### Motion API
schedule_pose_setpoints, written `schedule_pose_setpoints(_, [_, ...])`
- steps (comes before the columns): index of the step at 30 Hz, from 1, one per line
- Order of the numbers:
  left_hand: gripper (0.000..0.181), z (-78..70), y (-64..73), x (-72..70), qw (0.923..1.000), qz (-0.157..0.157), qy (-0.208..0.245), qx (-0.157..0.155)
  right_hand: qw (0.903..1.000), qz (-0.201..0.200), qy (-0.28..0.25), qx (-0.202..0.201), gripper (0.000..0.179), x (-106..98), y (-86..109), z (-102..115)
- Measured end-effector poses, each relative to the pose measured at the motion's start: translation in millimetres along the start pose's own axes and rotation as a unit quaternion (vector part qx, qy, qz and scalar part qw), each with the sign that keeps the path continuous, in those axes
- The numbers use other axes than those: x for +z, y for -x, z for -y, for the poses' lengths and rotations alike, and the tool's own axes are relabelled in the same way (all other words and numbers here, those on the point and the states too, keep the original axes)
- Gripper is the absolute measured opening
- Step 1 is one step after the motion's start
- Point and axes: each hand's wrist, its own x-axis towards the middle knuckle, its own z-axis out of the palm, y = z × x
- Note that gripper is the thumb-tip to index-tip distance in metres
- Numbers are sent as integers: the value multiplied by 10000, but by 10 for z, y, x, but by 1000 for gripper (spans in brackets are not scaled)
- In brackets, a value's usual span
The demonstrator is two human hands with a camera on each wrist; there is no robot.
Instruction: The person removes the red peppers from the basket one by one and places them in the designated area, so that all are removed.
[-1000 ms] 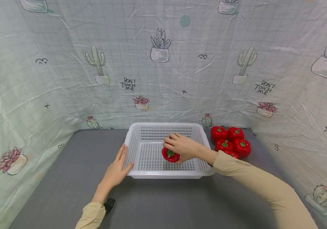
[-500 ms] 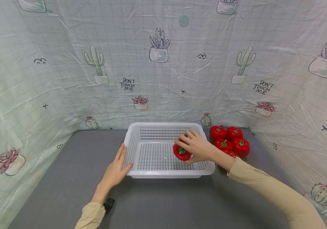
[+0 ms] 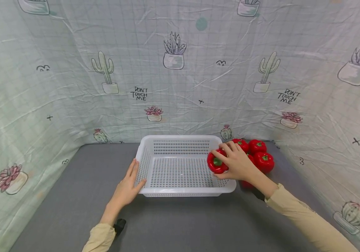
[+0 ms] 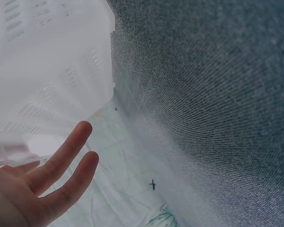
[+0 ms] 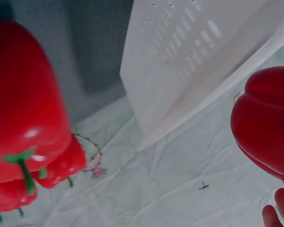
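A white perforated plastic basket (image 3: 180, 190) stands on the dark grey table, with no pepper inside it. My right hand (image 3: 238, 164) grips a red bell pepper (image 3: 216, 163), its green stem facing up, over the basket's right rim. In the right wrist view the held pepper (image 5: 267, 123) is lifted above the rim level, fingers at its lower side. My left hand (image 3: 127, 185) rests with straight fingers along the basket's left rim. The left wrist view shows that hand (image 4: 47, 189) with two extended fingers beside the basket's outer wall (image 4: 52, 61).
Several red bell peppers (image 3: 264, 162) sit grouped on the table right of the basket, some partly hidden by my right hand and forearm. A hanging cloth (image 3: 180, 87) printed with cacti encloses the table at the back and sides. The grey tabletop (image 3: 180, 224) extends in front.
My right hand has moved right with the bell pepper, from over the middle of the basket to its right rim. The left hand and the basket have stayed in place.
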Motion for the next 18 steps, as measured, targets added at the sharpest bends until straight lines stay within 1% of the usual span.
schedule_pose_setpoints(4, [72,-1,8,-8,10000,3,9,-41,9993,-285,85,232,70,-21,91,-60])
schedule_pose_setpoints(7, [72,-5,11,-5,10000,25,23,-68,9982,-465,87,376,64,-45,170,-101])
schedule_pose_setpoints(9, [72,-9,11,1,10000,38,29,-79,9974,-526,98,482,65,-68,226,-123])
schedule_pose_setpoints(13, [72,-10,9,11,9999,44,46,-90,9962,-515,102,691,74,-125,349,-164])
schedule_pose_setpoints(18, [72,-11,1,2,10000,10,52,-31,9949,-346,155,930,79,-193,530,-242])
